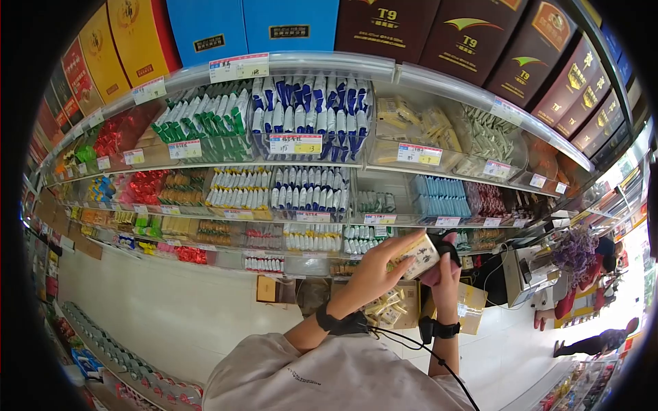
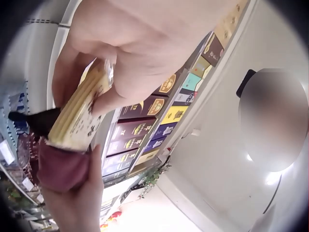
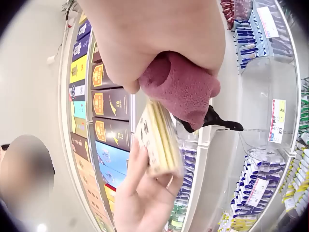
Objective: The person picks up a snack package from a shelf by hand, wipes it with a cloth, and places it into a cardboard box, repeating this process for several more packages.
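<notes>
My left hand (image 1: 375,267) grips a stack of flat cream-yellow packets (image 1: 416,257) with dark characters on the top face. Its thumb lies along the printed face, with fingers behind the stack, in the left wrist view. A folded maroon cloth (image 3: 186,89) is held in my right hand (image 1: 447,284), bunched under the fingers against one end of the packets (image 2: 79,118). Beside the cloth, a black floppy piece (image 2: 41,121) sticks out; what it belongs to is hidden. Both hands meet in front of the lower shelf rows.
Shelves with clear bins hold many small wrapped packets (image 1: 312,103), with price tags (image 1: 296,144) along the edges. Tall boxes (image 1: 380,27) stand on top. Below the hands, an open carton (image 1: 404,308) contains more yellow packets. Black cables (image 1: 411,340) run from the wrist straps. A person (image 1: 603,340) is at right.
</notes>
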`<action>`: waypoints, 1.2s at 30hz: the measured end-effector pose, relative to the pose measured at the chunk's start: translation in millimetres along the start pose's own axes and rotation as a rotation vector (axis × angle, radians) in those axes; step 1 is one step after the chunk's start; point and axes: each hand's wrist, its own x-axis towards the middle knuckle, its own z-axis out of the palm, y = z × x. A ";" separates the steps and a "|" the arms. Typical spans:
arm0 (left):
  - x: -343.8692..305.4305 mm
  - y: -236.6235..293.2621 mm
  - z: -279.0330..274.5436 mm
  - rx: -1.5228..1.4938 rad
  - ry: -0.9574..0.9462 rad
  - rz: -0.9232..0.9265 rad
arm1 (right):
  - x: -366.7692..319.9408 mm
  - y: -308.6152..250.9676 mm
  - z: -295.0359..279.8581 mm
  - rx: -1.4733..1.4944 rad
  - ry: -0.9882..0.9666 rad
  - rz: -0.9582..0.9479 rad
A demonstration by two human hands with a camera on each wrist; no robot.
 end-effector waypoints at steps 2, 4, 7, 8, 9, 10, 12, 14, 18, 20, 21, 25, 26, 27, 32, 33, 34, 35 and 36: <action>-3.8 3.2 -16.7 0.098 -0.145 -0.093 | 3.8 0.4 -4.6 0.188 -0.094 0.048; -6.2 0.7 -23.6 0.087 -0.119 -0.049 | 5.1 -0.8 -2.5 0.444 -0.170 0.184; -11.8 -17.2 -23.4 -0.017 -0.016 -0.121 | -4.5 6.9 0.5 0.408 -0.138 0.268; -12.0 -19.4 -26.9 -0.134 0.019 -0.180 | -7.0 1.5 9.9 0.314 -0.175 0.261; -11.9 -21.4 -30.2 -0.251 0.052 -0.240 | -11.8 -9.0 22.7 0.222 -0.211 0.254; -11.7 -23.6 -33.0 -0.367 0.085 -0.302 | -14.7 -14.4 30.0 0.130 -0.247 0.249; -11.9 -34.5 -34.0 -0.352 0.115 -0.253 | -16.2 -12.4 32.4 0.046 -0.283 0.255; -13.8 -45.4 -27.7 -0.346 0.159 -0.220 | -14.4 -9.5 35.6 -0.162 -0.277 0.241; -15.4 -48.6 -25.8 -0.320 0.153 -0.217 | -14.6 0.7 47.9 -0.111 -0.078 0.215; -15.2 -55.7 -23.9 -0.295 0.101 -0.195 | -17.9 5.1 50.5 0.049 -0.038 0.184; -15.4 -60.8 -21.0 -0.250 0.067 -0.158 | -20.5 9.8 43.7 0.074 -0.035 0.199; -11.8 -49.6 -15.9 -0.202 0.020 -0.107 | -28.9 10.2 42.6 0.169 0.054 0.166; -10.7 -47.3 -14.1 -0.189 0.016 -0.088 | -31.1 10.5 43.2 0.188 0.114 0.148; -9.7 -50.5 -10.7 -0.025 0.070 0.013 | -33.5 8.0 37.0 0.225 0.057 0.119; -17.3 -37.0 9.8 -0.315 0.042 -0.160 | -38.9 -9.0 31.2 0.306 0.209 0.134; -17.8 -35.6 13.7 -0.344 0.044 -0.177 | -39.4 -12.4 27.7 0.355 0.230 0.135; -18.4 -33.0 16.8 -0.371 0.048 -0.194 | -40.3 -16.6 24.7 0.406 0.250 0.137; -18.1 -29.6 17.8 -0.344 0.041 -0.218 | -42.8 -22.4 20.9 0.392 0.215 0.121; -17.5 -26.7 23.7 -0.314 0.040 -0.181 | -45.4 -28.3 17.1 0.378 0.181 0.103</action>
